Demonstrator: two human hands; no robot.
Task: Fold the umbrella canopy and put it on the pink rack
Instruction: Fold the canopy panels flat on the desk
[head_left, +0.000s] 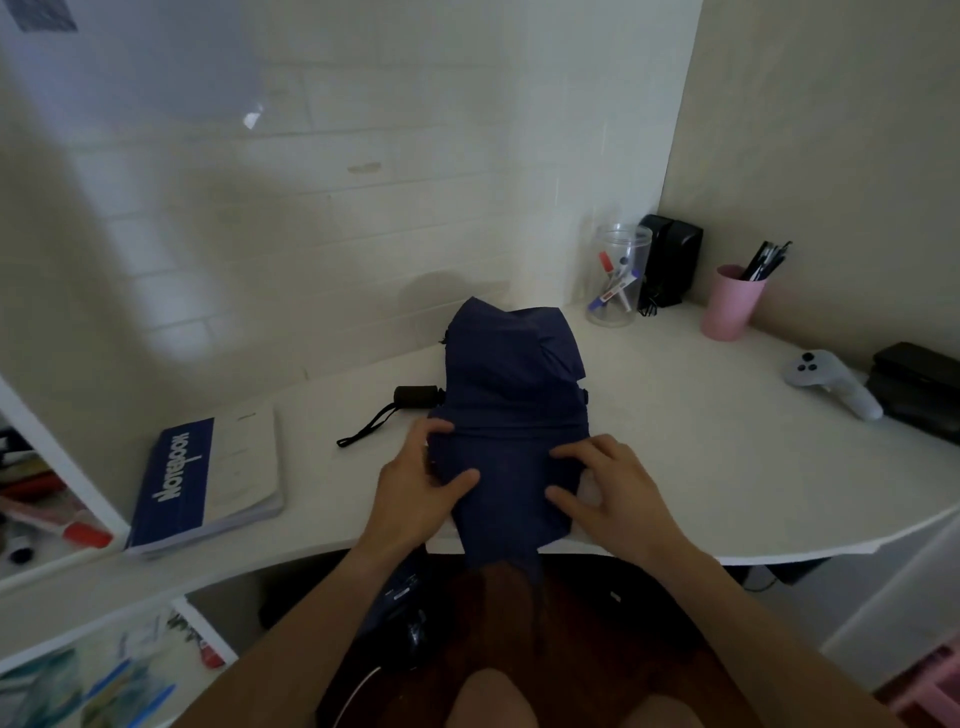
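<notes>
The navy umbrella canopy (511, 395) lies bunched on the white desk (727, 467), its near end hanging over the front edge. The black handle (415, 396) with a wrist strap sticks out to its left. My left hand (423, 486) grips the canopy's near left side, thumb on top of the cloth. My right hand (605, 483) presses on the near right side with fingers spread. A bit of a pink rack (935, 686) shows at the bottom right corner, below the desk.
A blue notebook (208, 483) lies left of the umbrella. At the back right stand a clear jar of markers (615, 278), black speakers (670, 265) and a pink cup of pens (732, 301). A white controller (831, 382) and a black case (919, 389) sit far right. Shelves (47, 499) are at left.
</notes>
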